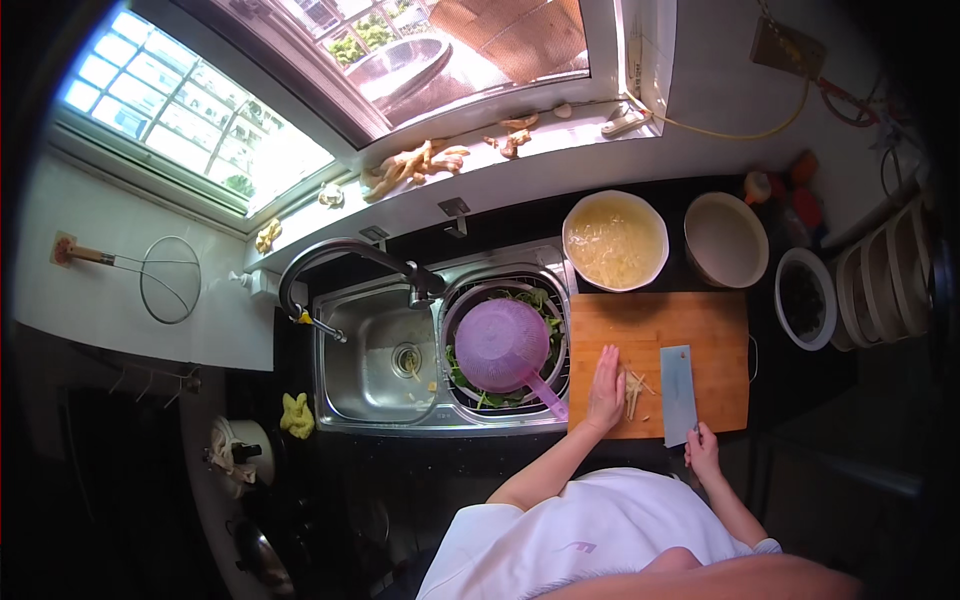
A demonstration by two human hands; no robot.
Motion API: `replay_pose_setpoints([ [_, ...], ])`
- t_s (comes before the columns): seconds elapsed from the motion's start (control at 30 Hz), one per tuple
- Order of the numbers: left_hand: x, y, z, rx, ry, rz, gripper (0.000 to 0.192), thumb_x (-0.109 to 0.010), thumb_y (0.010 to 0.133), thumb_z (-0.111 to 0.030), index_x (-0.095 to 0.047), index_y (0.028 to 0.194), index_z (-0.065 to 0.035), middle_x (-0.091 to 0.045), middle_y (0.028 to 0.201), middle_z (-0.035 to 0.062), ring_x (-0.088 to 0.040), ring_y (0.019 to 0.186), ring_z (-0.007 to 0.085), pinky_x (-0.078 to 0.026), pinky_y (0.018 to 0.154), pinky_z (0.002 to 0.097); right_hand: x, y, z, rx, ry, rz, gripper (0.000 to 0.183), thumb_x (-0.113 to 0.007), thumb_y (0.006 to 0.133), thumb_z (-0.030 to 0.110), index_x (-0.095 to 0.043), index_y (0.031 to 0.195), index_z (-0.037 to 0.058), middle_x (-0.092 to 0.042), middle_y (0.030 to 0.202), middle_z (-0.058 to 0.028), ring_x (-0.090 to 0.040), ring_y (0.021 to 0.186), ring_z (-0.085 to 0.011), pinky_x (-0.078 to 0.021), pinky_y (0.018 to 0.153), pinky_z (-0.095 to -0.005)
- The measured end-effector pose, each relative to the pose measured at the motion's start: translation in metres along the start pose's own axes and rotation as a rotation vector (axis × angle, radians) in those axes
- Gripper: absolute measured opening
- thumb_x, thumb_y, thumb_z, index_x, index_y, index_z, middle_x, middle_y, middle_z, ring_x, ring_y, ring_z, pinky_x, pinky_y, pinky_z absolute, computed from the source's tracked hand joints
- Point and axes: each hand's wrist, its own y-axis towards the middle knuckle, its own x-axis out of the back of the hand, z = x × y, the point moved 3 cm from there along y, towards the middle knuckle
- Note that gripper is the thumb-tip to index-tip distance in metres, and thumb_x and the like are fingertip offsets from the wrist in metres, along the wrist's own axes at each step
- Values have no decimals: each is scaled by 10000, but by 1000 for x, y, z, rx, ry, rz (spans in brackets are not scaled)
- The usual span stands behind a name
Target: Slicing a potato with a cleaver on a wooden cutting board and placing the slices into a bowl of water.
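A wooden cutting board [712,337] lies on the dark counter before me. My left hand [606,391] rests flat on its left part, fingers stretched out and holding nothing. Just right of that hand is a small heap of thin pale strips [634,391], perhaps ginger. My right hand [702,450] grips the handle of a cleaver [678,394] near the board's front edge. The wide blade lies over the board, apart from the strips.
Behind the board stand a white bowl of yellowish contents in liquid [615,240] and another bowl [726,240]. A purple plastic strainer [502,345] lies upside down over leafy greens [551,311] in the right sink basin. The faucet [345,246] arches over the left basin [360,360].
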Motion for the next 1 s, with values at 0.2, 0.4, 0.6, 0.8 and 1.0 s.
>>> replay_pose_setpoints([
  [0.2, -7, -11, -17, -35, 194, 3, 600, -571, 939, -132, -355, 1474, 32, -354, 1522, 233, -291, 1449, 396, -232, 1191, 483, -104, 9, 38, -50, 70, 213, 179, -528, 1011, 179, -469, 870, 85, -473, 588, 1, -454, 428, -94, -389, 379, -265],
  [0.4, -4, 57, -59, -154, 146, -108, 545, -528, 957, -115, -381, 1461, 33, -354, 1525, 225, -309, 1437, 389, -231, 1190, 487, -89, 21, 135, 50, 32, 214, 187, -508, 1010, 160, -436, 852, 93, -461, 569, 1, -465, 426, -89, -389, 371, -267],
  [0.6, -15, 201, -59, -215, 70, -176, 441, -477, 969, -74, -466, 1388, 60, -416, 1474, 256, -370, 1392, 410, -278, 1177, 457, -80, 117, 241, 151, 20, 207, 120, -513, 1006, 156, -467, 905, 110, -482, 619, 11, -467, 445, -84, -422, 399, -258],
  [0.8, -26, 264, 8, -200, 171, 49, 435, -478, 956, -82, -492, 1370, 50, -433, 1470, 251, -381, 1392, 402, -303, 1174, 435, -72, 179, 274, 170, -82, 115, 87, -528, 964, 123, -471, 908, 90, -503, 628, -4, -495, 461, -96, -435, 399, -280],
  [1.0, -13, 251, 5, -317, 485, 246, 597, -505, 864, -80, -420, 1450, -10, -392, 1528, 183, -294, 1463, 340, -242, 1193, 499, -54, 198, 270, 222, -180, 24, 56, -536, 931, 77, -480, 929, 74, -504, 614, -12, -504, 456, -105, -436, 396, -276],
])
